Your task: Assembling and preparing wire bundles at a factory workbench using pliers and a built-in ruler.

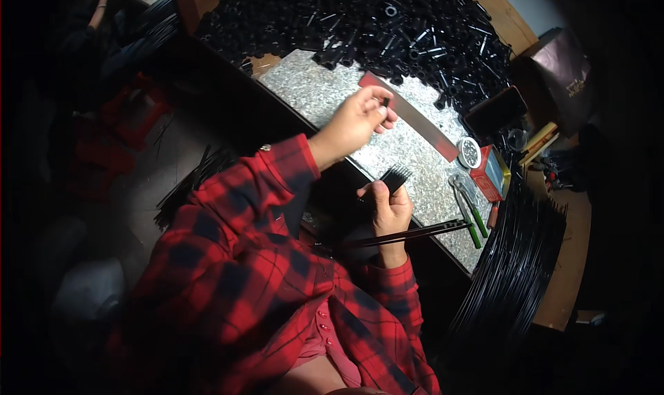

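**Small black piece [385, 102] pinched in your left hand [361, 116], bristly black bundle [395, 179] gripped in your right hand [392, 212]**

You seem to be midway through close fingertip work: one tiny part in play, the bundle at hand. Judging from this pose, the next move calls for a light, exact left pinch and a steady right grip, so the slender strands don't splay.

Your speckled, stone-like counter [297, 85] runs diagonally beneath it all. Across its far side spreads a heap of short black tubular parts [360, 22], glossy, many with hollow round ends. On the right hangs a thick sheaf of long, wiry black rods [512, 270]. A flat, straight-edged bar [418, 122], reddish at one end and dull grey-brown along its length, lies just beyond your left hand. A few thin dark rods [415, 234] cross in front of your right wrist; what supports them you cannot tell from here. Near the right end sit a boxy red carton [487, 179], green-handled pliers [478, 222] and a round white dial [469, 152].

Your right thumb presses the bundle, its fine tips fanning toward the counter. The piece, smallest of all, sits between your left fingertips, above the counter; its exact shape is too small to tell.
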The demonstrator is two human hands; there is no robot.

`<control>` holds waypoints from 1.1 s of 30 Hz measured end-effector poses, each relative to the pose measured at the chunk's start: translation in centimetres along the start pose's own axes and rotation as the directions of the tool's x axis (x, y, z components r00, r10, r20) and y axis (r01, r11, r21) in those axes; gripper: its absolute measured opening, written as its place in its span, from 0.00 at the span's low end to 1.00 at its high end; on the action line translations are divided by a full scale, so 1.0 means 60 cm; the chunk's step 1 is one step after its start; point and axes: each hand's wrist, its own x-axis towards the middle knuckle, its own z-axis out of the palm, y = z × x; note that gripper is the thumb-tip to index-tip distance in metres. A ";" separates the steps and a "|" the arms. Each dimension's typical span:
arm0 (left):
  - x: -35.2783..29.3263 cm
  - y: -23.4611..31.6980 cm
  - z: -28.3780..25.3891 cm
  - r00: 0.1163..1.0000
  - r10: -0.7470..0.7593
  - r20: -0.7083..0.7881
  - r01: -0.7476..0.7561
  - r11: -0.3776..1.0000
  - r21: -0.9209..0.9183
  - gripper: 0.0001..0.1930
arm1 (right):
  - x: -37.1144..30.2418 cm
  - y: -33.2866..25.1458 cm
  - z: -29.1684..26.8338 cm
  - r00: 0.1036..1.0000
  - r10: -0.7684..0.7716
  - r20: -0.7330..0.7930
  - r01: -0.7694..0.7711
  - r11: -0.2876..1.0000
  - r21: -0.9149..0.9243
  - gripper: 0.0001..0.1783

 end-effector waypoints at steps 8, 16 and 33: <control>-0.023 -0.001 0.030 0.999 0.022 -0.023 -0.022 0.999 0.032 0.15 | -0.006 -0.013 0.007 0.999 -0.029 0.039 0.032 0.995 -0.093 0.08; -0.037 0.027 -0.010 0.980 -0.179 0.089 0.193 0.965 -0.179 0.15 | -0.004 -0.015 0.004 1.000 -0.009 0.021 0.010 1.000 -0.025 0.11; -0.056 0.038 -0.026 0.912 -0.313 0.266 0.390 0.863 -0.321 0.17 | -0.002 -0.008 0.000 0.998 0.005 0.064 -0.006 1.000 0.013 0.12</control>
